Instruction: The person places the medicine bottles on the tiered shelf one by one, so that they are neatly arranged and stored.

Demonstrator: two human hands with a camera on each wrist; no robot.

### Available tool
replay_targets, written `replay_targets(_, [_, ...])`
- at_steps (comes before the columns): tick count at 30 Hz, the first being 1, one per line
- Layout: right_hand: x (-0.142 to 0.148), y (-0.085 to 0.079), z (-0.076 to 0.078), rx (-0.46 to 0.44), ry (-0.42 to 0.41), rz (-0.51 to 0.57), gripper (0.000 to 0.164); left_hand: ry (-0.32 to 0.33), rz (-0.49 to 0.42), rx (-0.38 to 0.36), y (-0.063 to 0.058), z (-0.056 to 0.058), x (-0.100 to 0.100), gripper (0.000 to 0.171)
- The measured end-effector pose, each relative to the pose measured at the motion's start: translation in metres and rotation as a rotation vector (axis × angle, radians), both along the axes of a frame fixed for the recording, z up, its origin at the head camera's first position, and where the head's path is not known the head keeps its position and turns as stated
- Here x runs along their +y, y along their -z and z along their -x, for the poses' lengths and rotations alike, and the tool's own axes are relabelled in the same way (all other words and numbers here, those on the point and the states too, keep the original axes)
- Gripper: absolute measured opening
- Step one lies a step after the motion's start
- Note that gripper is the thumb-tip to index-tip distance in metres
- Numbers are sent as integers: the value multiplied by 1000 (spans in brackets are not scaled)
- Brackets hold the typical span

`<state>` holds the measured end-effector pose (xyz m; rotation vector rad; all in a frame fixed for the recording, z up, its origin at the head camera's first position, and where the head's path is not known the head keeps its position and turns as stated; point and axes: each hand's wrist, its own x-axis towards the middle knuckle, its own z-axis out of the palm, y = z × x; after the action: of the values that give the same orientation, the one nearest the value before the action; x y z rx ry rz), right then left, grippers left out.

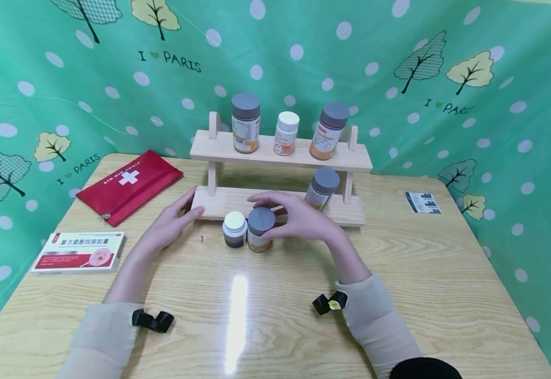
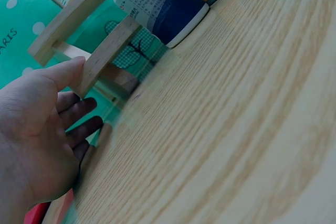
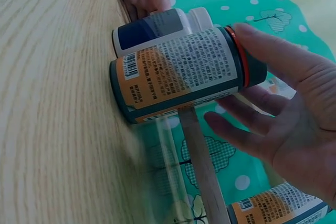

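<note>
Front grey-capped bottle [image 1: 259, 234] is at three o'clock from the left hand [image 1: 170, 223], relaxed against the wooden shelf [image 1: 230, 201], beside a white-capped jar [image 1: 234, 230], and at eight o'clock from the right hand [image 1: 299, 215], which grips its cap.

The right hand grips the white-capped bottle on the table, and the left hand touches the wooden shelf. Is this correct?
Not quite: the head view shows the right hand gripping the grey-capped bottle, beside the white-capped bottle. The left hand does touch the wooden shelf.
</note>
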<state>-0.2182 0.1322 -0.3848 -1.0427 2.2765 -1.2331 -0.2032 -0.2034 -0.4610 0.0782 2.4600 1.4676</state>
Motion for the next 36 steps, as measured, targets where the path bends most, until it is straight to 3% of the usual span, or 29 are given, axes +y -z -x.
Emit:
replay_targets(4, [-2, 2, 0, 40, -15, -28, 69, -2, 7, 2, -1, 0, 0, 83])
replay_targets(22, [-3, -1, -4, 52, 28, -62, 60, 10, -4, 18, 0, 0, 0, 80])
replay_targets(28, [-1, -7, -7, 19, 56, -38, 60, 9, 5, 12, -1, -1, 0, 82])
replay_targets(36, [7, -18, -9, 98, 129, 18, 62, 8, -5, 10, 0, 0, 0, 81])
